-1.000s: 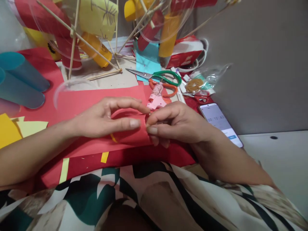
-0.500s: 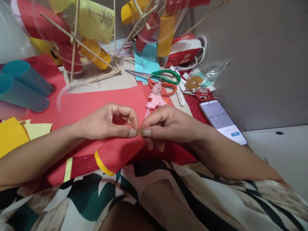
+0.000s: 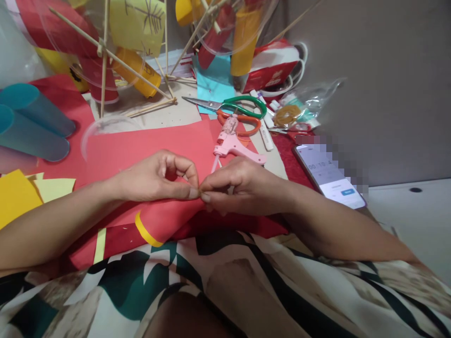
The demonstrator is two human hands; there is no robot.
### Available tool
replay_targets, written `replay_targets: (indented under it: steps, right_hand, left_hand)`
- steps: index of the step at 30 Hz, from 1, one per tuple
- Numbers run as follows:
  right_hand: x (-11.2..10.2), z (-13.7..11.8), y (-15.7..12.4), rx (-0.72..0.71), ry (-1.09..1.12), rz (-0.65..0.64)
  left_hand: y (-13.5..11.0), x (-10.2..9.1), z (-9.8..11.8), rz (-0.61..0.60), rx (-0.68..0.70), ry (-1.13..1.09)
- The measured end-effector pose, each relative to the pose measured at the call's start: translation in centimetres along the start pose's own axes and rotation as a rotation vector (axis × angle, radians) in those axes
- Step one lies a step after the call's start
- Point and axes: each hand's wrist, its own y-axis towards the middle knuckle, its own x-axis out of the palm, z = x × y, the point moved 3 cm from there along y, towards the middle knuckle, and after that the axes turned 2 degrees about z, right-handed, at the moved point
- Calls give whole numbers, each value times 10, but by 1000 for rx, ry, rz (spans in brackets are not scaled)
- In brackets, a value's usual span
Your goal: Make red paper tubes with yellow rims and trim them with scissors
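My left hand [image 3: 164, 177] and my right hand [image 3: 243, 185] meet fingertip to fingertip, each with thumb and forefinger pinched. Whatever lies between the fingertips is too small to make out. Below them is a curved piece of red paper [image 3: 165, 218] with a yellow strip [image 3: 146, 230] along its edge. Flat red sheets [image 3: 151, 141] spread out behind my hands. Just beyond my right hand lies a pink glue gun [image 3: 234, 146], its lower part close to my knuckles.
Behind the glue gun lie scissors [image 3: 243, 105] with green and orange handles. A phone [image 3: 329, 176] rests at the right. Blue paper tubes [image 3: 35, 126] and yellow paper [image 3: 17, 197] are at the left. Stick frames [image 3: 104, 51] with paper cups stand at the back.
My right hand has shifted slightly left and its lower fingers have curled in, so more of the glue gun shows. Both hands still pinch together. The view has moved a little.
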Motion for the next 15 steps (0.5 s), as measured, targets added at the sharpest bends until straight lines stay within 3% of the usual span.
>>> replay_targets:
  steps: [4, 8, 11, 15]
  right_hand:
    - [1, -4, -2, -120, -206, 96]
    - [-1, -7, -4, -140, -344, 169]
    - [-4, -8, -3, -89, -332, 207]
    - [-9, -6, -3, 82, -186, 271]
  left_hand:
    - [0, 2, -3, 81, -39, -79]
    - [-1, 3, -4, 162, -42, -182]
    - [-2, 2, -4, 191, -40, -207]
    - [-1, -1, -5, 213, -25, -220]
